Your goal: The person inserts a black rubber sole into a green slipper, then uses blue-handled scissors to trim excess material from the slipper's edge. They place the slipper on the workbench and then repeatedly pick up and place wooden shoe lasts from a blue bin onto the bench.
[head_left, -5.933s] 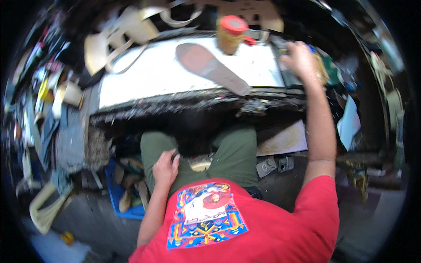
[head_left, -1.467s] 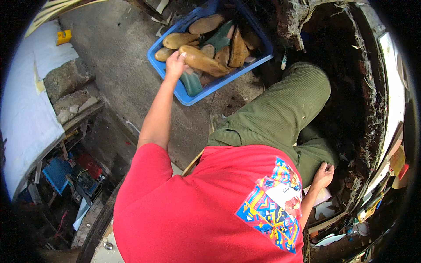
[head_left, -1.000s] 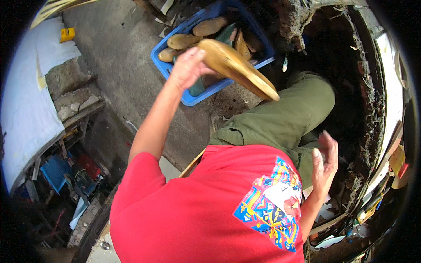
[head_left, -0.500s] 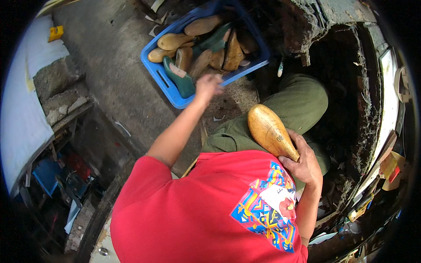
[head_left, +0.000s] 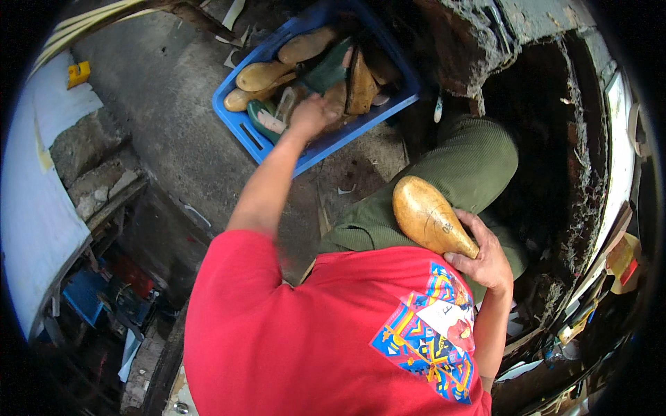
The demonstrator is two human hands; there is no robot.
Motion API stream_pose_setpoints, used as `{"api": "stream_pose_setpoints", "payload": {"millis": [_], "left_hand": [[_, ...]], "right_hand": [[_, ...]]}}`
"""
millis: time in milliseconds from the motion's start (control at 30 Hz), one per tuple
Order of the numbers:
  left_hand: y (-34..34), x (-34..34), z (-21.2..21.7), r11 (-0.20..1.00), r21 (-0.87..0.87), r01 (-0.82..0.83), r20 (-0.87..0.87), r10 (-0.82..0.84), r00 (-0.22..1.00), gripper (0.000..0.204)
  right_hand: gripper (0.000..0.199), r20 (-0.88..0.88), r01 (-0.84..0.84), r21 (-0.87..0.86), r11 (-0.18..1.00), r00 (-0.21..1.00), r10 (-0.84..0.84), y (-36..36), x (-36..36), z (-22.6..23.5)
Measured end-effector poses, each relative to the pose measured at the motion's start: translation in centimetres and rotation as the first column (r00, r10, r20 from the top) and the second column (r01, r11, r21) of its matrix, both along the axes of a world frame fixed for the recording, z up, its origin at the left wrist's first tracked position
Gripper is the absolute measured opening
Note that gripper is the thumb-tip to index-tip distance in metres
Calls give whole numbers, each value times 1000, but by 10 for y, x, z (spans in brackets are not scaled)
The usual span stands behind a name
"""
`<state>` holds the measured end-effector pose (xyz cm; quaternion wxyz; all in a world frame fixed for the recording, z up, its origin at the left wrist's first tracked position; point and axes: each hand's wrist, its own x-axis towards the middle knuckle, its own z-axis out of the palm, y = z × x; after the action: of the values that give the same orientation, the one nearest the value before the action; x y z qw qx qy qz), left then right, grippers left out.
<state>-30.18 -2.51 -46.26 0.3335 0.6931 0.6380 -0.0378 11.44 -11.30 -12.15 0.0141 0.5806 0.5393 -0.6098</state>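
Note:
My right hand is closed around the narrow end of a wooden shoe last, whose broad rounded end rests over my thigh. My left hand reaches into a blue plastic crate and lies over the shoe lasts there. Its fingers are blurred and partly hidden, so a grip on a last cannot be made out. Close by in the crate are a green last with a pale patch and a brown wooden last. Several more wooden lasts and another green one fill it.
The crate stands on a worn concrete floor beyond my bent knee. On the right is a ragged, broken bench edge. Far left are a white sheet, a small yellow object and clutter below.
My left hand has moved from the crate's near edge into it, among the lasts. My right hand still holds the wooden last on my lap. The view has shifted slightly.

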Motion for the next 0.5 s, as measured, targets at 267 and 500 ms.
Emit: {"api": "stream_pose_setpoints", "payload": {"millis": [267,500], "left_hand": [[27,-100,159,935,-354,-11,919,350,181,33],[8,-57,111,892,-447,67,541,329,-774,54]], "right_hand": [[78,-126,138,-170,976,979,-160,3,1,-7],[79,-144,201,-168,965,963,-226,-5,2,-6]]}}
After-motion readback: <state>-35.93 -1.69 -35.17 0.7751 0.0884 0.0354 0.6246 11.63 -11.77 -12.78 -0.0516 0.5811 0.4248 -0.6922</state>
